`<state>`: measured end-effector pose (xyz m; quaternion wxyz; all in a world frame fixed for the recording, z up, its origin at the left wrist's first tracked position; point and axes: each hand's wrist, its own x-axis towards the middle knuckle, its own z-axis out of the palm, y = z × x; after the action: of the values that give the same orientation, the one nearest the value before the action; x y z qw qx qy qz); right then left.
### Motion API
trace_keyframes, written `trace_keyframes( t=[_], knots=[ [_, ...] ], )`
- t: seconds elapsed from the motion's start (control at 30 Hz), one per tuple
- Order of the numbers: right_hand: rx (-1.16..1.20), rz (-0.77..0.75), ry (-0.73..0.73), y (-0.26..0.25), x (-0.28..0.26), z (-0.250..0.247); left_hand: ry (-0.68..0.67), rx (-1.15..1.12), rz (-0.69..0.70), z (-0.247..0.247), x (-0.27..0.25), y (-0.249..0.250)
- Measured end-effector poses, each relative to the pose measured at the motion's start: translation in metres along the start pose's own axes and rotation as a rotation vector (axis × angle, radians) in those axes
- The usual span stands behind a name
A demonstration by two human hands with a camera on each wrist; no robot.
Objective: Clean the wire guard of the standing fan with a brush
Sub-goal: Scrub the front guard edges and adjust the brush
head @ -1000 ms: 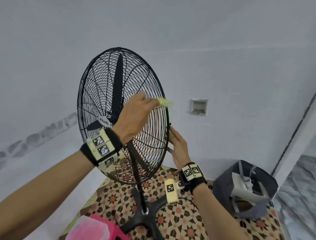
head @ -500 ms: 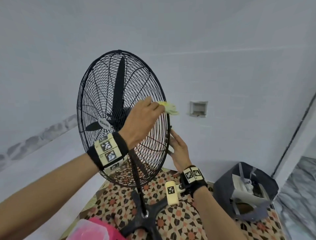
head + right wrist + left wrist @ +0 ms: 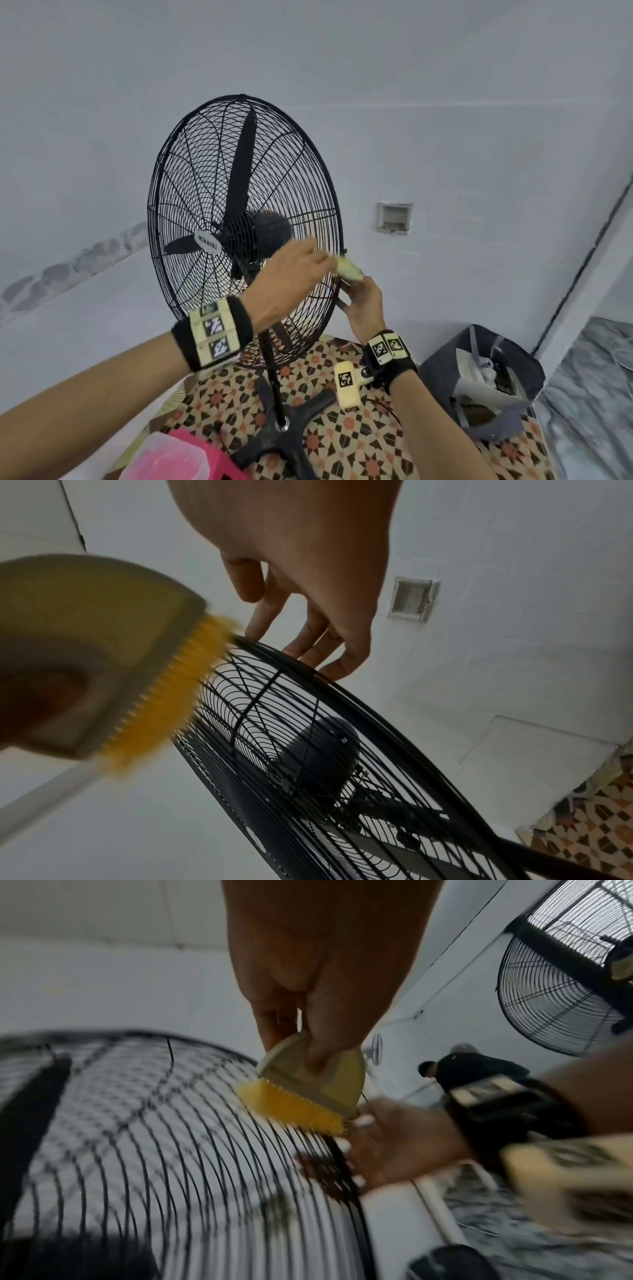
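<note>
The black wire guard (image 3: pixel 219 192) of the standing fan faces me, its blades still behind the wires. My left hand (image 3: pixel 291 270) pinches a small yellow brush (image 3: pixel 348 269) by its pale back. The brush's bristles (image 3: pixel 291 1110) press on the guard's outer wires (image 3: pixel 154 1150) close to the right rim. Just below the brush, my right hand (image 3: pixel 363 305) rests its straight fingers (image 3: pixel 308 639) on the rim (image 3: pixel 359 710), thumb off it. The brush (image 3: pixel 103 656) shows blurred in the right wrist view.
The fan's pole and cross base (image 3: pixel 284 435) stand on a patterned mat (image 3: pixel 346 445). A pink plastic thing (image 3: pixel 178 455) lies at the bottom left, a grey bag (image 3: pixel 479 377) at the right. Another fan (image 3: pixel 555 988) hangs on the wall; a person in black (image 3: pixel 472 1069) is behind.
My left hand has carried the brush down the right side of the guard, nearly to my right hand. The right hand has kept its place on the rim.
</note>
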<state>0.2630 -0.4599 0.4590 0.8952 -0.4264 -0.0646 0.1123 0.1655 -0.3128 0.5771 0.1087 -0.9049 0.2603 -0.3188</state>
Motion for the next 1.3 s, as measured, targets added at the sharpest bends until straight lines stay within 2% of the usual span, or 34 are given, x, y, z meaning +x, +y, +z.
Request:
trace_keyframes(
  t=[0.07,0.2,0.27,0.33,0.4,0.47,0.5,0.57,0.63,0.67,0.77,0.83,0.93,1.13,1.3],
  knots=[
    [-0.008,0.013,0.015,-0.003,0.002,-0.004,-0.074,-0.035,-0.008,0.014,-0.022,0.012],
    [-0.034,0.019,0.017,-0.002,0.003,-0.003,0.194,-0.047,-0.175,0.002,0.018,-0.015],
    [-0.072,0.006,0.002,0.001,0.0,0.0,0.198,0.02,-0.177,-0.011,0.036,-0.022],
    [-0.141,-0.042,0.011,0.004,-0.005,0.001,0.127,-0.053,-0.139,-0.006,0.027,-0.014],
    [-0.251,-0.217,0.046,0.0,-0.013,0.0,-0.003,-0.154,-0.097,0.016,-0.004,0.003],
    [-0.447,-0.499,0.036,-0.007,-0.024,-0.001,-0.133,-0.197,-0.116,0.035,-0.028,0.011],
    [-0.586,-0.609,-0.014,-0.009,-0.027,-0.001,-0.149,-0.224,-0.151,0.041,-0.03,0.009],
    [-0.934,-0.689,-0.094,-0.01,-0.029,0.004,-0.103,-0.269,-0.198,0.041,-0.017,-0.005],
    [-1.137,-0.705,-0.024,-0.005,-0.028,0.009,-0.026,-0.293,-0.139,0.033,0.0,-0.018],
    [-1.138,-0.709,0.044,-0.002,-0.026,0.01,-0.031,-0.312,-0.134,0.031,0.007,-0.026],
    [-1.055,-0.728,0.204,0.007,-0.024,0.012,-0.092,-0.266,-0.234,0.032,0.015,-0.057],
    [-1.029,-0.736,0.245,0.011,-0.024,0.012,-0.092,-0.162,-0.279,0.037,0.016,-0.079],
    [-0.956,-0.718,0.314,0.013,-0.014,0.003,-0.125,-0.127,-0.324,0.044,0.019,-0.107],
    [-0.848,-0.695,0.506,0.021,0.009,-0.019,-0.152,-0.063,-0.319,0.057,0.033,-0.137],
    [-0.707,-0.595,0.662,0.029,0.036,-0.023,-0.17,0.025,-0.263,0.085,0.044,-0.155]
  ],
)
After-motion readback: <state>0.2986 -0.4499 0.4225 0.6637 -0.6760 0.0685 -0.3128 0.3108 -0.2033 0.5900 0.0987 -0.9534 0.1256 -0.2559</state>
